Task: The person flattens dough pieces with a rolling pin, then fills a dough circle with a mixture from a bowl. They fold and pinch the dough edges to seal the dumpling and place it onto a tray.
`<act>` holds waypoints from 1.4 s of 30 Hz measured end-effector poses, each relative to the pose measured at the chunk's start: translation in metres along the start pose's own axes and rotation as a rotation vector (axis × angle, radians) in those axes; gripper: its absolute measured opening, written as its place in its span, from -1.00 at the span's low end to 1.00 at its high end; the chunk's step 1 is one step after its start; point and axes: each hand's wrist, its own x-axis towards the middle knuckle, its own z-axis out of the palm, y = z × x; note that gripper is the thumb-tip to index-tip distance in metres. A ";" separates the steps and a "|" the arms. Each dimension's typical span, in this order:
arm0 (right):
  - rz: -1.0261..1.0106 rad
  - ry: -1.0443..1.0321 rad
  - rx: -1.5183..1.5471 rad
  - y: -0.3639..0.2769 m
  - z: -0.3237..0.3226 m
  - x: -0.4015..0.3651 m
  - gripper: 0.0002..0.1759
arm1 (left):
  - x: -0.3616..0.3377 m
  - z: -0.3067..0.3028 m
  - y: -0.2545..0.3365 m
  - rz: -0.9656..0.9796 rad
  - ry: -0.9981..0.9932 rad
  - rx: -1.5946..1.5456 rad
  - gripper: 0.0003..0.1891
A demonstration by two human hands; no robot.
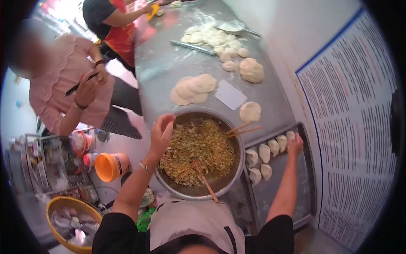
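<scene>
My right hand (296, 144) is at the upper end of a metal tray (281, 194), its fingers closed on a dumpling (290, 136). Several other folded dumplings (264, 153) lie on the tray beside it. My left hand (163, 131) is over the left rim of a large metal bowl (237, 178), its fingers bent; whether it holds anything is hidden. Chopped filling (198, 148) fills much of the bowl, with a wooden utensil (209, 189) in it and chopsticks (245, 130) across its right rim. Flat dough wrappers (192, 89) lie beyond the bowl.
On the steel table (160, 63) are a white card (231, 95), a dough round (250, 111), a dough lump (251, 70), dough pieces (207, 34) and a metal rod (192, 48). Two people stand at left, one holding a phone (78, 86). An orange bucket (106, 167) is below.
</scene>
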 end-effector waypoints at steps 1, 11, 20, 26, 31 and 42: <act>-0.075 0.125 -0.057 -0.011 -0.007 -0.007 -0.51 | 0.022 -0.007 -0.012 0.030 0.043 0.076 -0.76; -0.694 -0.452 0.353 -0.207 -0.097 -0.219 -0.70 | 0.226 0.050 -0.161 0.337 -0.080 0.722 -0.63; -0.472 0.293 -0.037 -0.219 -0.255 -0.039 -0.21 | 0.258 0.102 -0.166 0.089 -0.159 0.952 -0.70; -0.700 0.520 0.021 -0.350 -0.361 0.037 -0.42 | 0.255 0.107 -0.171 0.369 -0.150 0.675 -0.86; -0.978 -0.027 0.084 -0.356 -0.255 -0.098 -0.65 | 0.231 0.091 -0.134 0.583 -0.100 0.711 -0.92; -0.700 -0.797 -0.313 -0.273 -0.056 -0.332 -0.58 | 0.112 0.013 -0.018 -0.488 0.063 -0.952 -0.55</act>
